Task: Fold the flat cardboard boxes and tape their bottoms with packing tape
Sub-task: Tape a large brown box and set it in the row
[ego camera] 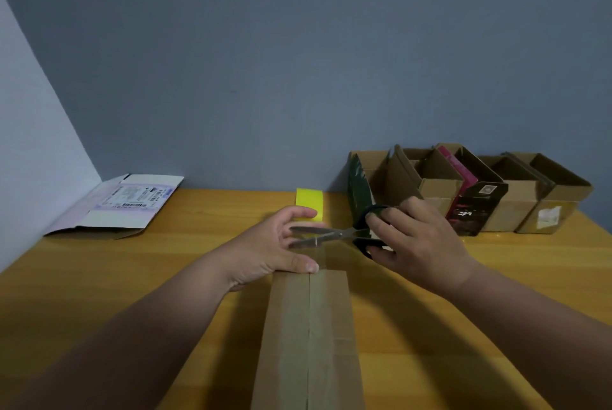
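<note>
A plain room used as a small packing station: a wooden surface (99,277) against bare blue-grey walls (265,62), folded cartons (516,197) lined up at right, a flattened labelled box (122,207) at left.

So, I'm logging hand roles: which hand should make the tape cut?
The right hand: it already grips the open scissors at the tape, while the left hand holds the tape roll.
</note>
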